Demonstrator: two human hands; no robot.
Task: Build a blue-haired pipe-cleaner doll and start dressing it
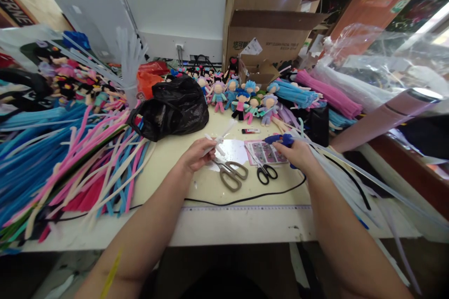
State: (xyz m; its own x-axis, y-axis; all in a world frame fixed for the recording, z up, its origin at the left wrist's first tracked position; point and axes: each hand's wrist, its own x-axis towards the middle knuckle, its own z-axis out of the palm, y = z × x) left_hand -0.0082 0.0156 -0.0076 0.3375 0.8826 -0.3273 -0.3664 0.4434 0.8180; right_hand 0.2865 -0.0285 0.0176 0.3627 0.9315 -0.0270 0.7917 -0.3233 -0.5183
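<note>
My left hand (196,155) is closed on a small bundle of white pipe cleaners (221,137) that stick up and to the right, held just above the table. My right hand (296,153) is closed around a blue pipe cleaner piece (279,138) at the table's right side. Between the hands lie grey-handled scissors (231,173) and smaller black-handled scissors (264,172). A patterned card (265,153) lies flat next to my right hand.
A heap of blue, pink and cream pipe cleaners (66,159) covers the left. A black plastic bag (171,107) sits behind the hands. Small pipe-cleaner dolls (242,98) stand in front of a cardboard box (270,32). A black cable (245,200) crosses the front.
</note>
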